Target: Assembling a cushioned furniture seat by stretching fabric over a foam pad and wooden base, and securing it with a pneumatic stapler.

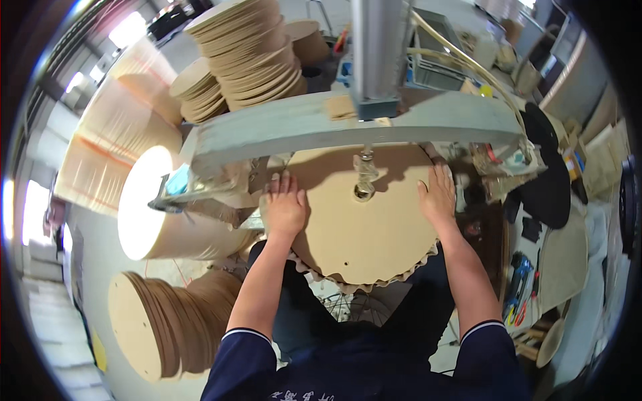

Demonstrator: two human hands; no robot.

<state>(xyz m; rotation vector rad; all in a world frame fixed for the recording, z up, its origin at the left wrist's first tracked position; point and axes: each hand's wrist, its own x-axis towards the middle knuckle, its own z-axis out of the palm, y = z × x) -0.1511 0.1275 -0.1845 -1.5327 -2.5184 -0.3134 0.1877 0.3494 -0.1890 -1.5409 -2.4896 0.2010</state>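
A round tan board [364, 234] lies in front of me, with wavy, ruffled material showing around its near rim. A metal spindle [365, 175] of the press stands over the hole at its middle, and a smaller hole shows near the close edge. On the left rim of the board rests my left hand [285, 206], fingers stretched out and pointing away. My right hand [439, 194] lies flat on the right rim, its fingers also extended and the thumb apart. Neither hand grips anything that I can see.
A grey crossbeam [361, 123] with a metal column [376, 53] spans above the board. Tan disc stacks stand behind [251, 53] and lie at lower left [170, 324]. A large white-ended roll [144, 204] is on the left. Tools [521, 287] lie on the right.
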